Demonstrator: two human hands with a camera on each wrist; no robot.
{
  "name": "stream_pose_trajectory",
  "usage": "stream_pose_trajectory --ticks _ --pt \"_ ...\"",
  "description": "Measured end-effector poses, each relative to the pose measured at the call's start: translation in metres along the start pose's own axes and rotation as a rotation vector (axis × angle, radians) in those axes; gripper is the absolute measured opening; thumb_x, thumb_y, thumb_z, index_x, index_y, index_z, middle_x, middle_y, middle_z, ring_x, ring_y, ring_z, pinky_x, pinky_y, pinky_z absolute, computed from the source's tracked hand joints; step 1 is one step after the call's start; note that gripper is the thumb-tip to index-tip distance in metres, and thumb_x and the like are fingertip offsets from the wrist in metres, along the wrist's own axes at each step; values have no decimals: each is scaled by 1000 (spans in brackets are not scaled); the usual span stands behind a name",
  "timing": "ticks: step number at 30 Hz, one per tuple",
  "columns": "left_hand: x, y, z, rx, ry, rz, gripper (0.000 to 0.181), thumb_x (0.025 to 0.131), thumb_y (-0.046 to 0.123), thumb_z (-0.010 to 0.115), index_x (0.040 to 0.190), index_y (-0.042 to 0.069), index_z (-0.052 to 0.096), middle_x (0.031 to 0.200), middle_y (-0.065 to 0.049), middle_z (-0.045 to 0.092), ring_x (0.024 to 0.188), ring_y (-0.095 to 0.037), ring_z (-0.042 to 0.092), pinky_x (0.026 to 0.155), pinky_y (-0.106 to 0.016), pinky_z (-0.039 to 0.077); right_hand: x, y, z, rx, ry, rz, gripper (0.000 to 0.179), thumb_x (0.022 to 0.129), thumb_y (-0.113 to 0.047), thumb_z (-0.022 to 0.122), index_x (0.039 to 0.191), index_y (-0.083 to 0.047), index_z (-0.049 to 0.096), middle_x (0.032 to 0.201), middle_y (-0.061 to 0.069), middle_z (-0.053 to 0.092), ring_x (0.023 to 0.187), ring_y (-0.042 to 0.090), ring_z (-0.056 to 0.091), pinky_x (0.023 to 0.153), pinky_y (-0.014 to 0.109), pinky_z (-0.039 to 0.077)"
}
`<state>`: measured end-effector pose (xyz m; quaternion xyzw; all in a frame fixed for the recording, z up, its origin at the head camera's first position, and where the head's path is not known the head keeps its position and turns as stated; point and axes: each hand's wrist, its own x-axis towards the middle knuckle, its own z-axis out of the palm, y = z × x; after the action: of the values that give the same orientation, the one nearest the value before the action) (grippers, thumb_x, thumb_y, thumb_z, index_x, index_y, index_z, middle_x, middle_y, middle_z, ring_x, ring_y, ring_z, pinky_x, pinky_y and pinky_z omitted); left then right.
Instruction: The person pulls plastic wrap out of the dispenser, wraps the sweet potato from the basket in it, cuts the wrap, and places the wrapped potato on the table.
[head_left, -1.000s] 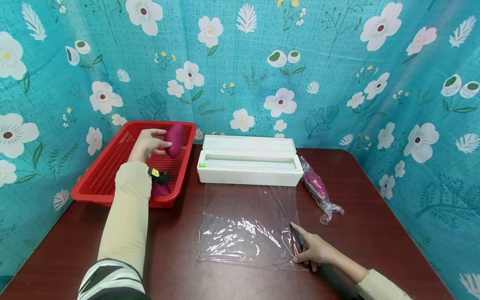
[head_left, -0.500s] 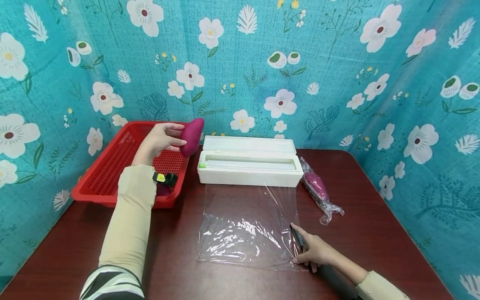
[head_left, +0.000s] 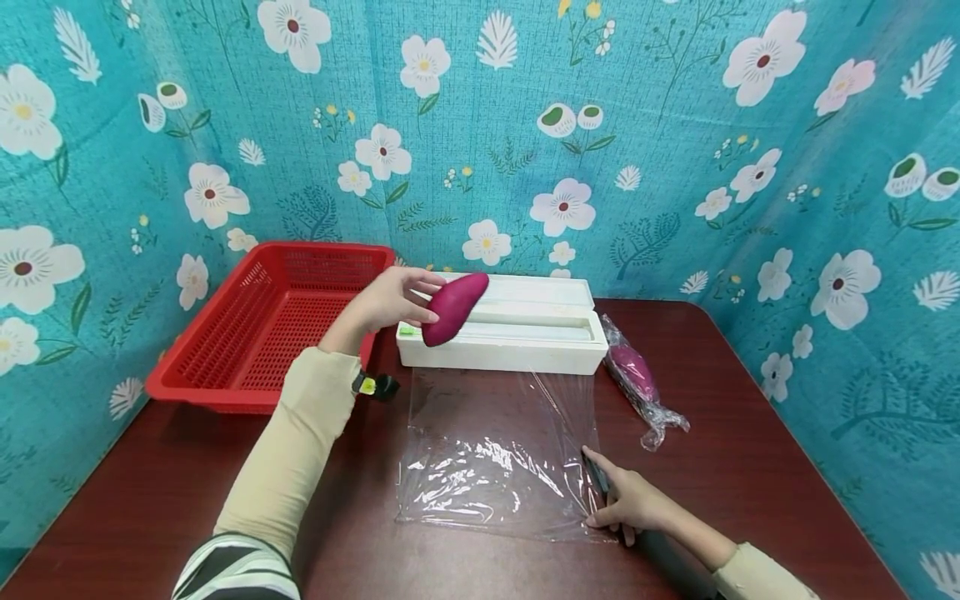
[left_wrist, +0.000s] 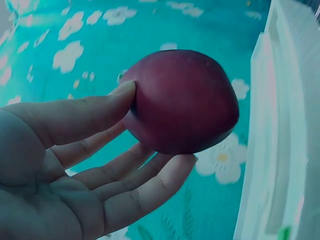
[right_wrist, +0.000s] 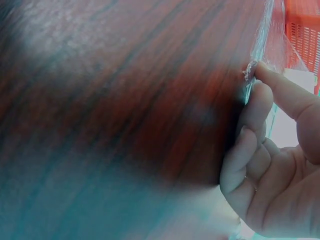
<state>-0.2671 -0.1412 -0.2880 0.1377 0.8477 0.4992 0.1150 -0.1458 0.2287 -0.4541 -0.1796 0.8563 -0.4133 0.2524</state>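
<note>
My left hand (head_left: 397, 300) grips a purple-red sweet potato (head_left: 453, 308) by one side, thumb against fingertips, in the air over the left part of the cling film box (head_left: 502, 354). In the left wrist view the sweet potato (left_wrist: 182, 102) is seen end-on, looking rounded. A sheet of clear cling film (head_left: 480, 475) runs from the box toward me across the table. At its near right corner my right hand (head_left: 626, 500) pinches the film's edge; the right wrist view shows bunched film (right_wrist: 248, 72) at the thumb and forefinger tips.
A red plastic basket (head_left: 262, 400) stands at the left, next to the box. Right of the box lies a film-wrapped sweet potato (head_left: 633, 371) with twisted ends. The box's white lid (head_left: 525, 290) is up at the back, against a flowered blue cloth (head_left: 480, 125).
My left hand has carried the sweet potato rightward out of the basket to above the box, tilting it on the way. The right hand and the film have stayed in place.
</note>
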Motion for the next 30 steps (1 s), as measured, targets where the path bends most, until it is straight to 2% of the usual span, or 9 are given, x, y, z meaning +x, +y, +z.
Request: stream_pose_trajectory --ticks 6,11,15,18,24,30 --pt "2 1 34 56 -116 42 49 75 -4 67 122 1 51 117 -19 53 96 -28 58 68 -35 51 0 0 0 5 0 5 97 70 -15 75 140 3 11 49 7 52 34 20 52 33 36 43" --pt "1 -3 62 72 -192 46 48 73 -9 67 118 1 55 114 -18 55 93 -26 59 64 -31 51 0 1 0 4 1 6 96 70 -15 75 140 3 11 49 8 52 35 22 52 33 36 43" --pt "-1 -9 81 124 -257 78 49 70 -10 69 116 1 57 110 -16 58 89 -25 60 61 -30 51 0 1 0 12 3 7 96 71 -15 75 140 3 11 49 8 52 35 22 52 33 37 43" --pt "-1 -15 94 198 -284 117 48 67 -9 71 113 2 59 105 -14 60 87 -23 60 62 -28 50 0 1 0 13 7 4 96 70 -15 75 140 3 11 49 8 52 34 22 52 33 37 42" --pt "-1 -29 113 326 -341 178 43 65 -6 75 105 4 63 96 -6 63 91 -19 57 71 -22 45 0 2 0 5 10 1 96 71 -16 75 140 3 11 49 7 52 34 20 52 32 36 42" --pt "1 -36 121 307 -460 229 42 63 -10 73 102 1 63 96 -8 64 88 -17 59 76 -26 46 0 3 0 5 13 0 96 70 -16 76 140 3 12 48 7 52 34 20 51 32 36 42"
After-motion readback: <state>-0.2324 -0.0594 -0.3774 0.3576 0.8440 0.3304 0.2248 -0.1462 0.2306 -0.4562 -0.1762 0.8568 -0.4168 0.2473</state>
